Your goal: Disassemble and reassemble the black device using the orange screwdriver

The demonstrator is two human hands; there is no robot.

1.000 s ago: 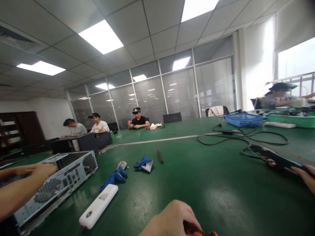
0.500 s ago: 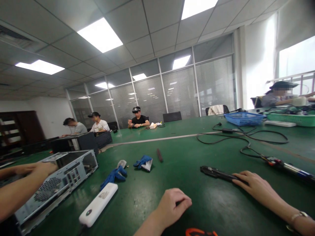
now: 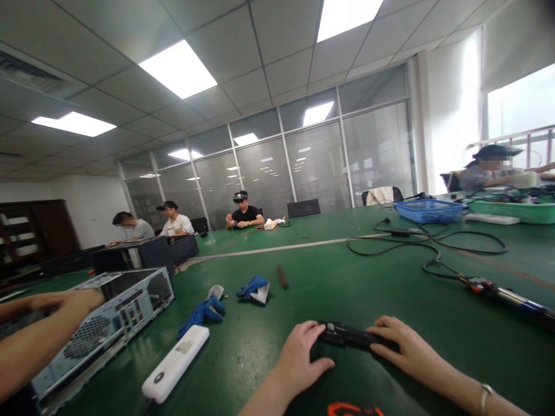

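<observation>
A black bar [image 3: 355, 337] lies between the person's two hands, over the green table [image 3: 321, 292], its long axis running crosswise from the left fingers to the right ones, with the right end slightly nearer the person. Whether it rests on the table or is held just above it, I cannot tell. Both hands are close, but the right hand [image 3: 403, 341] has the firmer hold: its fingers lie along the far side and the thumb along the near side, closed about the bar, whose right end runs in under the palm. The left hand [image 3: 299, 358] is half open, with the forefinger at the bar's left end and the thumb well apart, nearer the person.

An orange thing [image 3: 352, 409], cut off by the bottom edge, sits on the person's side of the left fingers. Far to the right of the right fingers lies a corded tool [image 3: 507, 297]; beyond the left fingers are a brown stick [image 3: 282, 276] and a blue glove [image 3: 254, 289].

Half a second ago the bar was out to the right, in the right hand alone, and the left fingers were curled, not touching it. The orange thing and the corded tool lie as they did.
</observation>
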